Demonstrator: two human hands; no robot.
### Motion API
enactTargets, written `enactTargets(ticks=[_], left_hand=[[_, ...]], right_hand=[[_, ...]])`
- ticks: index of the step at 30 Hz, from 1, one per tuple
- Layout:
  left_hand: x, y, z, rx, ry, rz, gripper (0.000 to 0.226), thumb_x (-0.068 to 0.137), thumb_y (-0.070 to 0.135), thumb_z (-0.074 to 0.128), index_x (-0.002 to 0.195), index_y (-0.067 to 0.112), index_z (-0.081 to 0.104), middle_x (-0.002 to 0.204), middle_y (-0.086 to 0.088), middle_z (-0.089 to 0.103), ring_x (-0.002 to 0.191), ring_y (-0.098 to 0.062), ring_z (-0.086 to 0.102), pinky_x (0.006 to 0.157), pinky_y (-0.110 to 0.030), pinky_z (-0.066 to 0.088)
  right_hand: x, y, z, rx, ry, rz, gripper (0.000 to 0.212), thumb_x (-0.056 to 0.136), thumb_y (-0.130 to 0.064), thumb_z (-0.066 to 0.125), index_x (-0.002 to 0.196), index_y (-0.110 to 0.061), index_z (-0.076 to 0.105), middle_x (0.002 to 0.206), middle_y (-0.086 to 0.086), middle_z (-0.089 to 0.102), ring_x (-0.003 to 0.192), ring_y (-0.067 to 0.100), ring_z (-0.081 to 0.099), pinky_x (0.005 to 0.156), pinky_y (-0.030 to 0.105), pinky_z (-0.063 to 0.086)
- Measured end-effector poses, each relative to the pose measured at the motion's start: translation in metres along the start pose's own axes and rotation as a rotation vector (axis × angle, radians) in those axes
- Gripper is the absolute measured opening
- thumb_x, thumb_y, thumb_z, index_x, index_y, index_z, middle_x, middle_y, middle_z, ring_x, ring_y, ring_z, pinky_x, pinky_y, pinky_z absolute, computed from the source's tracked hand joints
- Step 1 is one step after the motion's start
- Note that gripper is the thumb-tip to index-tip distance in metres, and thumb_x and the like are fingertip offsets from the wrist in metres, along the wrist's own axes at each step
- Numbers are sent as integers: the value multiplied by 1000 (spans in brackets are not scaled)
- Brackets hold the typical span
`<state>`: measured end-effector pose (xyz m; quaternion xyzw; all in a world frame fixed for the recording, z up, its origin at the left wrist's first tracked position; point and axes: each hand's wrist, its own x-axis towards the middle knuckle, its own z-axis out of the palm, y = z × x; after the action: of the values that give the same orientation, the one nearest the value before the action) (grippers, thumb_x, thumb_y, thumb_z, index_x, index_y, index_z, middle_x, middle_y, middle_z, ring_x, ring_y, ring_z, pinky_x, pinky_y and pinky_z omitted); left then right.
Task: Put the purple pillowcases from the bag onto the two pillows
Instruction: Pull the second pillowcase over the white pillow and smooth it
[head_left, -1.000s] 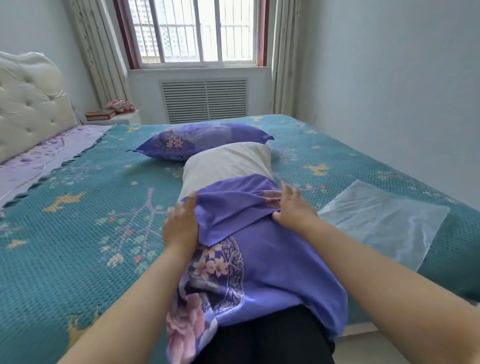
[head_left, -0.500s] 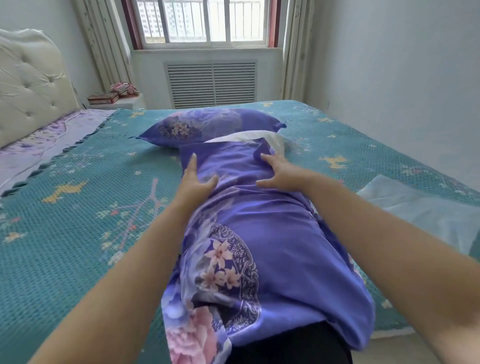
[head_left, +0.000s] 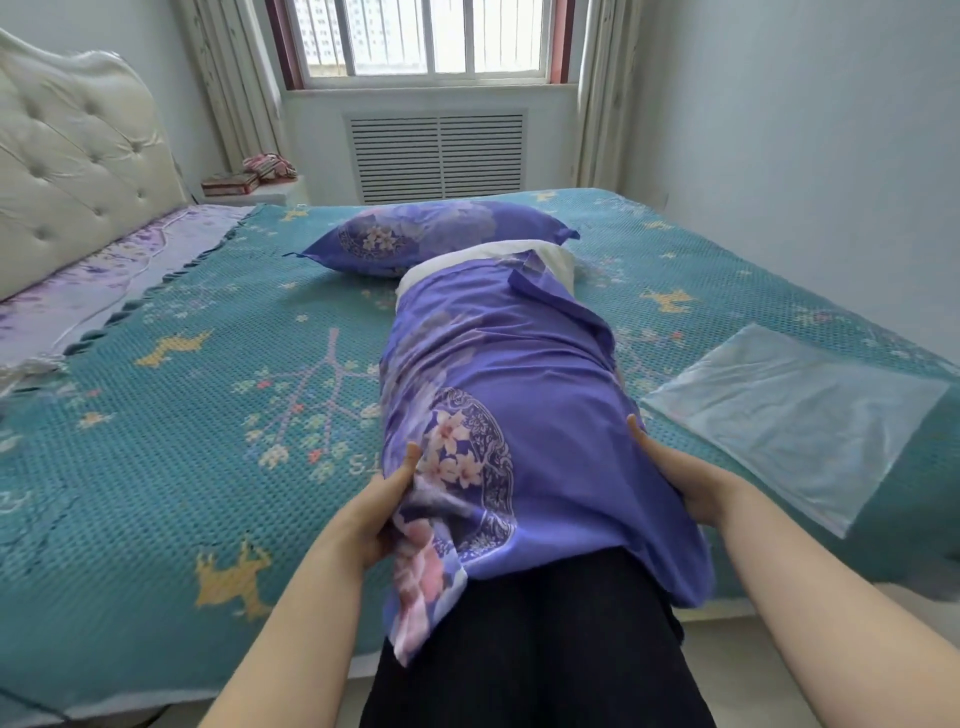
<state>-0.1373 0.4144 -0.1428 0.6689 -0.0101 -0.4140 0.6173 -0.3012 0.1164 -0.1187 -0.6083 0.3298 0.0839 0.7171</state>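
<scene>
Both grips clamp purple pillowcase (head_left: 519, 395) — left hand (head_left: 371, 512), right hand (head_left: 680, 480) | slid nearer since earlier

Head camera, close, facing forward-down over bed (head_left: 156, 415).
</scene>
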Motion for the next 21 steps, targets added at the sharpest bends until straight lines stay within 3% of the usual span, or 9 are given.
enactTargets(ticks=[4,7,9,11,13,15,17,19,21], left_hand=[[-33,4,12,-513,-118,148,35,89,35,55,99,7,73,91,-13,73,81,-26,71,72,-36,59],[-67,13,26,-600,-186,305,32,95,21,45,100,7,73,92,-10,74,85,-21,71,75,-35,59],[-88,18,32,-423,-115,477,42,97,18,41,79,13,78,79,-1,74,70,-9,71,64,-25,56],[-97,21,24,-239,-15,616,25,96,14,47,104,9,71,93,-3,69,69,-5,69,65,-17,52],[-97,26,10,-73,17,731,44,90,11,54,126,-13,45,113,-19,55,97,-19,62,84,-15,48],[-89,20,-14,165,-130,720,61,78,11,54,126,-23,36,125,-28,50,123,-34,46,107,-32,37],[-77,2,-34,299,-164,511,51,85,-3,45,132,-20,33,120,-17,62,134,-36,37,112,-35,29],[-65,-15,-49,556,337,333,52,95,11,52,140,-6,32,123,-13,62,132,-31,42,109,-34,32],[-63,-25,-50,960,655,247,59,89,37,59,140,11,41,134,-13,54,123,-28,51,102,-36,40]], right_hand=[[-29,-4,12,197,-131,-147,90,32,-56,92,106,-7,73,111,14,69,101,24,68,94,38,52],[-55,-15,23,370,-236,-342,68,37,-40,94,94,-8,76,98,11,73,91,20,70,74,30,58],[-76,-21,30,418,-325,-368,56,38,-31,93,85,-7,75,84,11,73,78,20,71,66,25,57],[-90,-23,30,454,-362,-388,47,41,-27,90,82,-8,74,76,9,71,72,18,69,64,22,55],[-99,-20,28,479,-345,-374,31,68,-27,75,94,-9,73,87,9,72,81,20,69,71,26,56],[-98,-15,25,393,-253,-351,26,89,-22,54,104,-10,71,93,9,72,84,19,68,72,26,56],[-87,-6,14,-72,61,-365,31,90,-16,58,121,-9,61,104,6,69,90,16,65,77,24,52],[-70,10,1,-594,429,-290,62,82,-23,72,136,-10,46,128,11,57,113,23,57,94,30,44],[-56,25,-4,-849,564,-287,75,76,-39,75,139,-15,43,137,17,49,123,29,50,104,37,39]])
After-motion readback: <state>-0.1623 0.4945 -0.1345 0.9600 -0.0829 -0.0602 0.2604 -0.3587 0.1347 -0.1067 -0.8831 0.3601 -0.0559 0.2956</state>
